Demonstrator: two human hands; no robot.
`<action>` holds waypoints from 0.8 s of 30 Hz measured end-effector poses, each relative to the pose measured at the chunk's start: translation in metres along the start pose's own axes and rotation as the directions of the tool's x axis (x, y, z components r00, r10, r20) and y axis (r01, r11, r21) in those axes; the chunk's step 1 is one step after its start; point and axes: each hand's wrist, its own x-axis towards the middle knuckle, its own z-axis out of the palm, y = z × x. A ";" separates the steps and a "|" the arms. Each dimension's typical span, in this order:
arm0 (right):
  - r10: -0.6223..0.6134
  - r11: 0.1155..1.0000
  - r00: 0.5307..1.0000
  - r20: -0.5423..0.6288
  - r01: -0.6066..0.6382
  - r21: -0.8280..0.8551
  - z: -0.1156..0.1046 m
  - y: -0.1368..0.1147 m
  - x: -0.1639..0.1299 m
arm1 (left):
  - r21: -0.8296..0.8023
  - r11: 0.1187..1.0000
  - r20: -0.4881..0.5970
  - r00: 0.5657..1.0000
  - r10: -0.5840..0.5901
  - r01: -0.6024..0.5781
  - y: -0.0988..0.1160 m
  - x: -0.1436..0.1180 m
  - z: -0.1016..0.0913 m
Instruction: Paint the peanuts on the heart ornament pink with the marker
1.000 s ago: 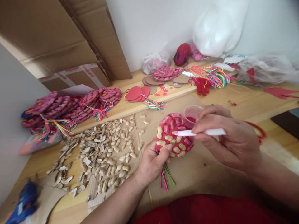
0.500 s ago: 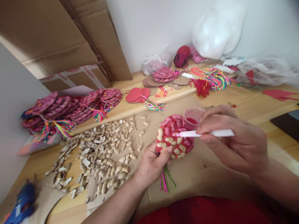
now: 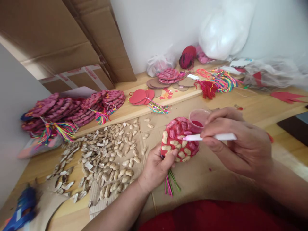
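Both hands work low over a wooden table (image 3: 252,112) against a white wall, cardboard (image 3: 211,183) spread beneath them. Near centre, the left hand (image 3: 155,168) pinches the lower edge of a red disc (image 3: 179,141) studded with peanut shells – tassel threads (image 3: 170,184) hang below. The right hand (image 3: 237,142), fingers curled, grips a white brush (image 3: 208,137), tip touching the disc. Just behind stands a paint cup (image 3: 198,118); loose peanut shells (image 3: 106,160) lie left.

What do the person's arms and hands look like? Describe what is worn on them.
Both forearms are bare, with no sleeves in view. The left hand and right hand wear no gloves, and no rings, watch or bracelets show. Red clothing shows at the bottom edge.
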 end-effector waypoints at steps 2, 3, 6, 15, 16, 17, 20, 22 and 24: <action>0.022 1.000 1.000 -0.013 -0.022 0.010 0.000 0.000 -0.001 | -0.004 1.000 0.004 1.000 -0.007 0.007 0.000 0.000 0.000; 0.029 0.999 0.999 -0.015 -0.029 0.019 0.000 0.001 -0.001 | -0.002 1.000 0.007 1.000 -0.001 0.001 0.000 0.000 0.000; 0.027 0.999 1.000 -0.005 -0.026 0.044 0.000 0.001 -0.002 | -0.001 1.000 0.016 1.000 0.026 -0.026 -0.003 0.000 -0.001; 0.054 0.996 0.997 -0.046 -0.051 0.070 -0.003 -0.001 0.001 | 0.011 0.999 0.015 0.999 0.036 -0.036 -0.012 -0.001 -0.003; 0.054 0.996 0.998 -0.044 -0.051 0.075 -0.002 -0.001 0.001 | 0.020 0.999 0.018 0.999 0.046 -0.046 -0.011 -0.001 -0.004; 0.057 0.995 0.998 -0.036 -0.054 0.081 -0.002 -0.001 0.001 | 0.028 0.998 0.020 0.998 0.055 -0.056 -0.011 -0.001 -0.004; 0.066 0.995 0.998 -0.014 -0.064 0.079 -0.002 -0.001 0.001 | 0.020 0.998 0.017 0.998 0.067 -0.067 -0.009 -0.001 -0.003; 0.065 0.995 0.997 -0.028 -0.063 0.080 -0.003 -0.001 0.001 | 0.000 0.998 0.019 0.998 0.067 -0.067 -0.009 -0.002 -0.003; 0.087 0.990 0.994 -0.061 -0.079 0.117 -0.003 -0.001 0.001 | -0.012 0.997 0.029 0.997 0.078 -0.078 -0.010 -0.002 -0.004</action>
